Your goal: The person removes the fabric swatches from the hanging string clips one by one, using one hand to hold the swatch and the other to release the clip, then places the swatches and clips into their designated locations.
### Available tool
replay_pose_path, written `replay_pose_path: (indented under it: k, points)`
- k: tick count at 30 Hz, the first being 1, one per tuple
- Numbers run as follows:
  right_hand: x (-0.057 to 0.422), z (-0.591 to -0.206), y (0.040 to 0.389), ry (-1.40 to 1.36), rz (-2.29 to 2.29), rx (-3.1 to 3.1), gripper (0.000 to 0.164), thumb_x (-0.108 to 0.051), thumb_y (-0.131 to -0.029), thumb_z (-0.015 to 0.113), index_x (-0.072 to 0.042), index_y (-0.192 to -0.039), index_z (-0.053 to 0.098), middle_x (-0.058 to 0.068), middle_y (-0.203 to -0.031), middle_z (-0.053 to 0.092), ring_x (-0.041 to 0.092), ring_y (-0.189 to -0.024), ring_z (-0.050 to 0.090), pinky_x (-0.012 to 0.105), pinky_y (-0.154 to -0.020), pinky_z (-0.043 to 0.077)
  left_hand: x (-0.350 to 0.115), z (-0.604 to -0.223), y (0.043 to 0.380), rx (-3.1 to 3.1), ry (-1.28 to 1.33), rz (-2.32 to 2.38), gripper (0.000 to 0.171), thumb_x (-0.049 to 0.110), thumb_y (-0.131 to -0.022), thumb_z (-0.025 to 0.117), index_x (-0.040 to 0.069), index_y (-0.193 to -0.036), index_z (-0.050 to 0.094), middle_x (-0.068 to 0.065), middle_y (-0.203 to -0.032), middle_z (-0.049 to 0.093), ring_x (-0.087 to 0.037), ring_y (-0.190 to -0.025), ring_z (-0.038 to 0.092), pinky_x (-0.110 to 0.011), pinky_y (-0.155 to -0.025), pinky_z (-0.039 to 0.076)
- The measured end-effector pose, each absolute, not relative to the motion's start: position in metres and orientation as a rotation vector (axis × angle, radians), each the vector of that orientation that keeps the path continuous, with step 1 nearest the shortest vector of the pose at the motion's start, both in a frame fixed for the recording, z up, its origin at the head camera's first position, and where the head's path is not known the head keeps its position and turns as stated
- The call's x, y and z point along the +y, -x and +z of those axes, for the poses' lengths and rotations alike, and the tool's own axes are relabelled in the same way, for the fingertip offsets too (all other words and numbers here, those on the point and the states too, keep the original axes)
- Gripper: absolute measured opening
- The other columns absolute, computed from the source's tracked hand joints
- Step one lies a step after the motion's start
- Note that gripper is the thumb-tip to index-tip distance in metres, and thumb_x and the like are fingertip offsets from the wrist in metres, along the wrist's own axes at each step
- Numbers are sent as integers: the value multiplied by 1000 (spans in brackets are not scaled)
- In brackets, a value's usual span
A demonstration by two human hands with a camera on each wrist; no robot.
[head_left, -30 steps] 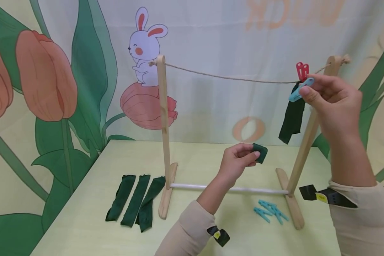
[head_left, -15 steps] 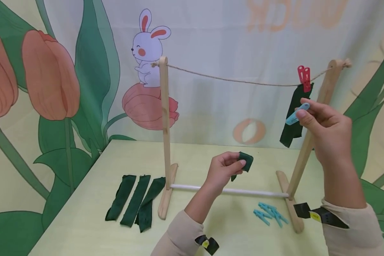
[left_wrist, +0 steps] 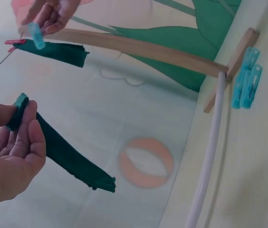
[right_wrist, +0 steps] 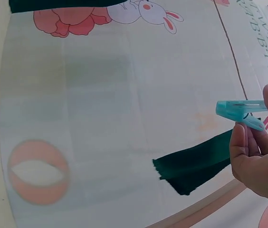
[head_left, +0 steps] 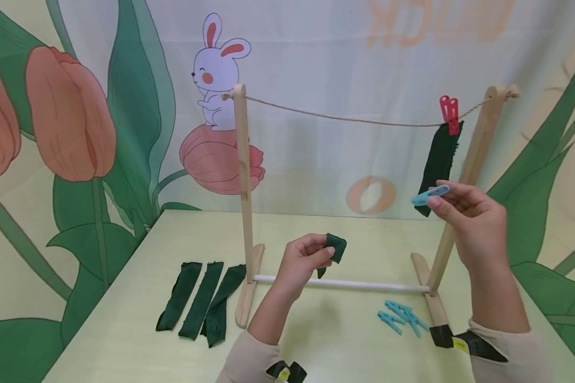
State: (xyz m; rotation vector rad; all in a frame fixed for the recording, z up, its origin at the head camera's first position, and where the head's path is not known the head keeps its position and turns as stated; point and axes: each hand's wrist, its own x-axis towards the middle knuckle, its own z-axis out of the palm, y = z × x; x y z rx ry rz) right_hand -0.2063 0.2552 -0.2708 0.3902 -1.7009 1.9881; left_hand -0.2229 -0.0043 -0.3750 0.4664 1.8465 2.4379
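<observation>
My left hand [head_left: 299,263] pinches one end of a dark green fabric strip [left_wrist: 72,159] between thumb and fingers; the rest of the strip hangs below the hand. My right hand [head_left: 476,226] holds a light blue clothespin [head_left: 429,195] by its handle ends, thumb on one side and fingers on the other. Behind that clothespin, another green strip [head_left: 438,154] hangs from the string [head_left: 335,117], fixed by a red clothespin [head_left: 450,114] near the right post. The left hand is lower, in front of the wooden frame's middle.
Wooden posts [head_left: 243,186] with flat feet carry the string, and a white rod [head_left: 364,285] joins them low down. Several blue clothespins [head_left: 402,316] lie by the right foot. On the table's left lie green strips [head_left: 179,295]. A printed curtain [head_left: 306,159] hangs behind.
My right hand has moved down and slightly left with the blue clothespin, away from the red one. My left hand has moved left and down with its strip.
</observation>
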Motion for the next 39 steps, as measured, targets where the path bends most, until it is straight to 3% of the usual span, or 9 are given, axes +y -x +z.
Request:
replay_pose_path:
  k: [13,23,29,34,39]
  points:
    - [256,-311,199,-350,2102,-1692,28,14,-80,64,5,-106,64,5,-92,67,12,-81,62,20,-72,51,-38,-390,211,1864,-349,2492,22,-1,-87,61,-10,-106,60,-7,-86,66,-15,-75,64,-30,-73,53]
    - [250,-346,187,-85,2185,-1771,27,-1,-80,71,-4,-106,66,3,-95,63,11,-83,60,20,-75,49,-66,-390,200,1846,-212,2606,21,-5,-86,60,-9,-106,61,-9,-93,63,-18,-78,65,-31,-73,53]
    - [244,-370,179,71,2188,-1768,37,-8,-80,73,-4,-114,62,3,-96,60,13,-87,57,20,-79,48,-87,-388,195,1894,-123,2652,19,-6,-87,58,-7,-105,61,-10,-89,66,-20,-77,65,-32,-74,53]
    - [241,-385,174,135,2197,-1743,40,-7,-81,72,-1,-119,60,2,-93,61,13,-85,57,20,-81,47,-103,-390,191,1944,-82,2664,16,-5,-88,58,-5,-103,62,-9,-86,66,-21,-74,65,-34,-75,53]
    - [238,-397,169,160,2292,-1637,31,2,-81,69,-3,-111,64,2,-90,62,11,-82,59,23,-81,48,-117,-392,189,1985,-25,2660,18,-5,-88,58,-7,-106,60,-7,-87,67,-21,-75,65,-35,-76,52]
